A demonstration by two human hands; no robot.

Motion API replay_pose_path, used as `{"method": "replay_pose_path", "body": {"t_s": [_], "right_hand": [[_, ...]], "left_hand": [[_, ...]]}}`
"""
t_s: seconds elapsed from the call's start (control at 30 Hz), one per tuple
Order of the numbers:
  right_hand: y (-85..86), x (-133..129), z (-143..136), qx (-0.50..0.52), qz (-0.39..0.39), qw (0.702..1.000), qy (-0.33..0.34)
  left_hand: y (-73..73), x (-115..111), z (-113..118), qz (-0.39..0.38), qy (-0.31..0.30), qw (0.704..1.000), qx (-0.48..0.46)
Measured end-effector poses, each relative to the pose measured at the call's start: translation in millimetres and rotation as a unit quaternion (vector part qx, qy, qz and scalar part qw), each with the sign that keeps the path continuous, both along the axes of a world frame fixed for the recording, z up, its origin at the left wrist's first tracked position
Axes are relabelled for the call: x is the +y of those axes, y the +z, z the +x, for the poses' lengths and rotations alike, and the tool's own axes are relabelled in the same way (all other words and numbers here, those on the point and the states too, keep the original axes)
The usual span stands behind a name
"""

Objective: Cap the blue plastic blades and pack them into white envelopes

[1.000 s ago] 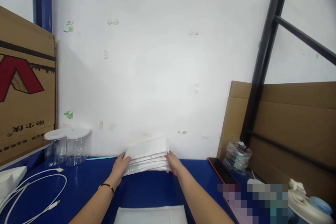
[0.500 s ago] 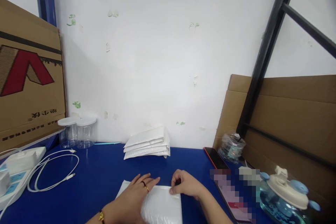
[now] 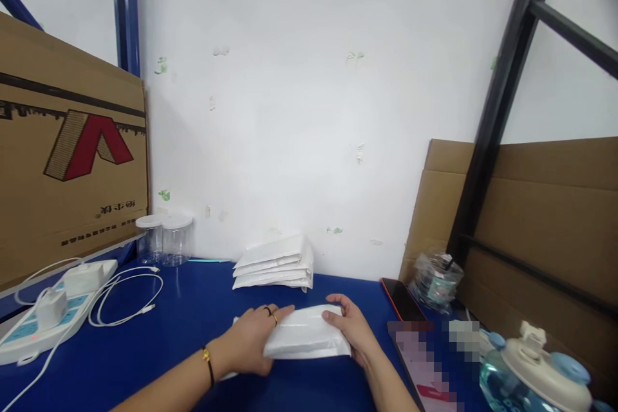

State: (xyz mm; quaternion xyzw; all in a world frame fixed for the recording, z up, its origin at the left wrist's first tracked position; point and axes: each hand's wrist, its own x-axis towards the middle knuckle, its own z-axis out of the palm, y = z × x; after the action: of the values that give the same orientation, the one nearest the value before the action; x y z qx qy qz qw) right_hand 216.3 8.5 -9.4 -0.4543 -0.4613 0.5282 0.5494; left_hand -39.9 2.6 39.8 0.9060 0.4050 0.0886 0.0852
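A white padded envelope (image 3: pixel 309 335) is in front of me, its near edge raised and facing me. My left hand (image 3: pixel 253 338), with rings and a beaded bracelet, is closed around its left part; the thumb side is hidden. At the right end my right hand (image 3: pixel 355 328) grips it, thumb on top and the other fingers at the far side and underneath. A little white shows beyond my left hand and under its wrist. Behind the hands, a stack of similar white envelopes (image 3: pixel 273 265) lies against the wall.
Two clear jars (image 3: pixel 176 244) with white lids stand at the back left. A power strip (image 3: pixel 62 309) and a white cable (image 3: pixel 128 322) lie at the left. On the right are a phone (image 3: pixel 403 299), a wrapped cup (image 3: pixel 437 280) and a blue-lidded bottle (image 3: pixel 535 367). Cardboard (image 3: pixel 550 219) flanks the table.
The envelope, flat on the table before, is now lifted and tilted. My right hand went from pinching its far right corner to gripping its right end. The view has shifted slightly left.
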Motion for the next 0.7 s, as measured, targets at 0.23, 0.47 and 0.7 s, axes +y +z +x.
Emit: {"method": "replay_pose_path", "body": {"t_s": [0.23,0.47,0.7], "right_hand": [[-11.4,17.9,29.1,-0.162,0.009,0.981,-0.104],[-13.1,25.0,49.4,-0.218,0.028,0.965,-0.145],[-12.5,15.7,31.2,-0.37,0.082,0.92,-0.098]], "left_hand": [[85.9,29.9,27.5,-0.005,-0.018,0.984,0.175],[120.6,37.5,61.0,-0.027,0.039,0.973,0.224],[137.9,30.3,61.4,0.001,0.064,0.954,0.294]]}}
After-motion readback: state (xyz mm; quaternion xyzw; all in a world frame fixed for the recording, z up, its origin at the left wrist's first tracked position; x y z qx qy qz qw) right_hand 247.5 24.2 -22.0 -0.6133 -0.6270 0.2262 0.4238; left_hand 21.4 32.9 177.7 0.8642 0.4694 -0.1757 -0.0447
